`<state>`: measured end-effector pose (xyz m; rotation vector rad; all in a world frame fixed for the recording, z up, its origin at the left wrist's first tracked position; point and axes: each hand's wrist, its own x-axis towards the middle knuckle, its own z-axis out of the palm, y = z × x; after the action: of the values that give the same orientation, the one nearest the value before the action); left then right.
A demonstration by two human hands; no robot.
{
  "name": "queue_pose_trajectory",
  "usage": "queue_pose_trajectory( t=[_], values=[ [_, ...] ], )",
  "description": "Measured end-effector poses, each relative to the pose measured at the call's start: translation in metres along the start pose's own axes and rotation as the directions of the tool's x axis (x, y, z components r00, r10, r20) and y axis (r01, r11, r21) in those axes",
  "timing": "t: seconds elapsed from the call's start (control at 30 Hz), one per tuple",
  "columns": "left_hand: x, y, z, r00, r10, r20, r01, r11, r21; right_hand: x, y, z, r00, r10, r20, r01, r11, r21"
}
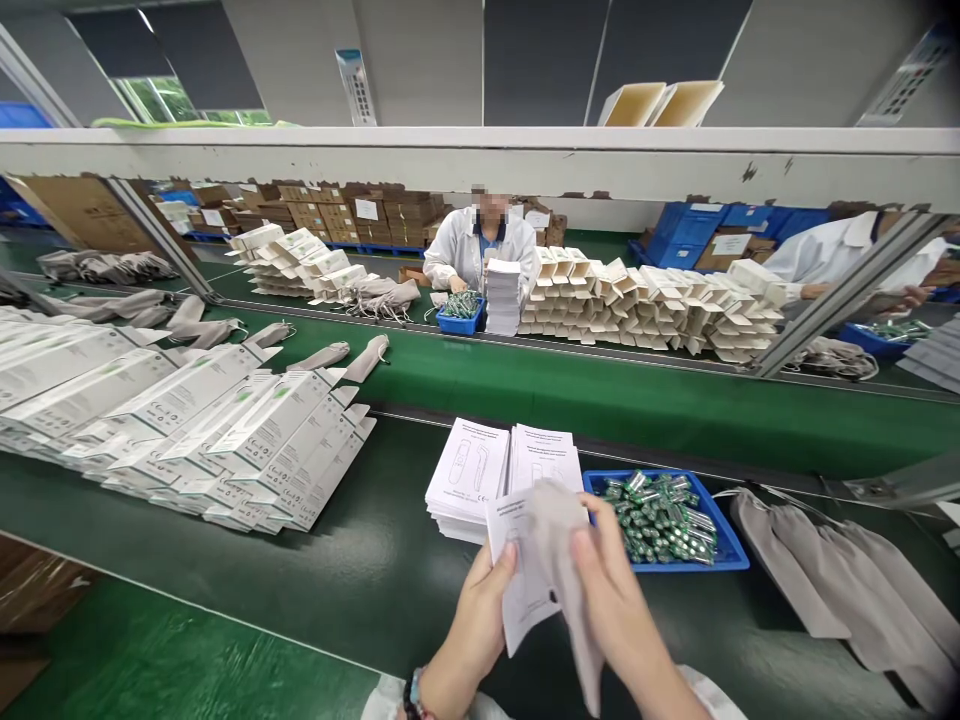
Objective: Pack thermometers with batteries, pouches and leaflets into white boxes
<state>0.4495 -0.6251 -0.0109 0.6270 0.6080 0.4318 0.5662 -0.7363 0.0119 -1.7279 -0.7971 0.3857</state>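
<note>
My left hand (480, 610) pinches a white printed instruction booklet (521, 580) between thumb and fingers. Closed round a grey fabric pouch (559, 540), my right hand (619, 590) holds it against the booklet's right side, partly covering the print. The pouch hangs down and looks slightly blurred. Just beyond my hands lie two stacks of booklets (465, 470) with line drawings on their covers. Right of these is a blue tray (727, 545) full of green-and-silver batteries (664, 515). What the pouch contains, if anything, is hidden.
Many white boxes (247, 430) lie in slanted rows at left. Grey pouches (825, 580) lie at right, others (367, 358) beyond the boxes. A green belt (600, 385) runs across. Opposite, a person in white (480, 250) works beside stacked cartons (645, 300); another stands far right.
</note>
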Motion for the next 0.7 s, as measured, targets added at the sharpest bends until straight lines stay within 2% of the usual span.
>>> queue_pose_trajectory(
  t=[0.07,0.13,0.23,0.3,0.37,0.4,0.47,0.53,0.63,0.7],
  values=[
    [0.000,-0.012,0.004,1.000,0.015,0.027,-0.015,1.000,-0.017,0.000,-0.007,0.018,0.998,0.028,0.053,-0.026,0.999,-0.041],
    [-0.002,-0.019,0.002,0.998,0.046,0.037,-0.047,0.999,0.018,0.000,-0.008,0.028,0.997,0.028,0.076,-0.015,0.986,-0.165],
    [-0.009,-0.018,-0.005,0.987,0.135,0.085,-0.149,0.970,0.191,0.004,-0.002,0.029,0.992,-0.124,0.028,0.127,0.940,-0.316],
    [-0.014,-0.011,-0.008,0.964,0.197,0.179,-0.245,0.920,0.305,0.006,0.005,0.026,0.981,-0.194,-0.027,0.182,0.955,-0.233],
    [-0.018,-0.001,-0.007,0.924,0.236,0.302,-0.339,0.870,0.357,0.007,0.015,0.027,0.993,-0.117,-0.010,0.117,0.993,0.013],
    [-0.020,0.005,-0.005,0.900,0.255,0.354,-0.390,0.835,0.389,0.006,0.020,0.029,0.997,-0.052,0.058,0.043,0.988,0.151],
    [-0.023,0.015,-0.001,0.876,0.271,0.400,-0.463,0.708,0.533,0.002,0.028,0.036,0.968,0.034,0.248,-0.121,0.931,0.344],
    [-0.024,0.021,0.002,0.905,0.241,0.351,-0.426,0.501,0.753,-0.003,0.034,0.046,0.933,0.028,0.358,-0.190,0.885,0.426],
    [-0.025,0.026,0.002,0.948,0.184,0.260,-0.293,0.186,0.938,-0.005,0.032,0.057,0.937,0.005,0.349,-0.165,0.888,0.429],
    [-0.027,0.040,-0.001,0.933,0.129,0.337,-0.343,0.030,0.939,-0.002,0.027,0.056,0.951,0.060,0.304,-0.180,0.906,0.383]
  ],
)
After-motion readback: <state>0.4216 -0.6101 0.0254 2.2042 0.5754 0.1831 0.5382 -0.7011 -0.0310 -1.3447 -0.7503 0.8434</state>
